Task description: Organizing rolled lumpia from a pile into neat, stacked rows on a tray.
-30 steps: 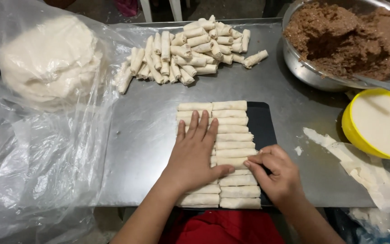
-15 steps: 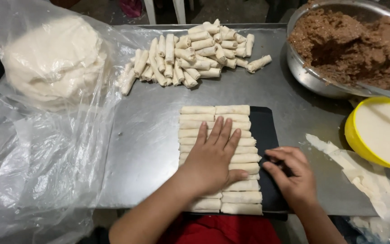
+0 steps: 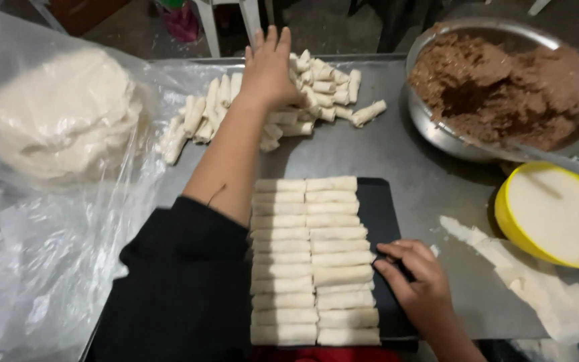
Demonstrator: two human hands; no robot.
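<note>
Two neat columns of pale spring rolls (image 3: 313,258) lie on a black tray (image 3: 383,221) in front of me. My right hand (image 3: 420,285) rests on the tray's right edge, fingers curled against the rolls. My left hand (image 3: 269,67) is stretched far forward, fingers spread, lying on a loose heap of rolls (image 3: 316,94) at the back of the steel table (image 3: 383,147). Whether it grips a roll is hidden under the palm.
A metal bowl of brown filling (image 3: 504,87) stands at the back right with a utensil across its rim. A yellow dish of white paste (image 3: 554,214) is at the right, wrapper scraps (image 3: 531,281) beside it. A plastic bag holding a wrapper stack (image 3: 55,121) covers the left.
My left hand has left the rolls on the tray and reached forward to the loose heap at the back. The right hand has stayed at the tray's edge.
</note>
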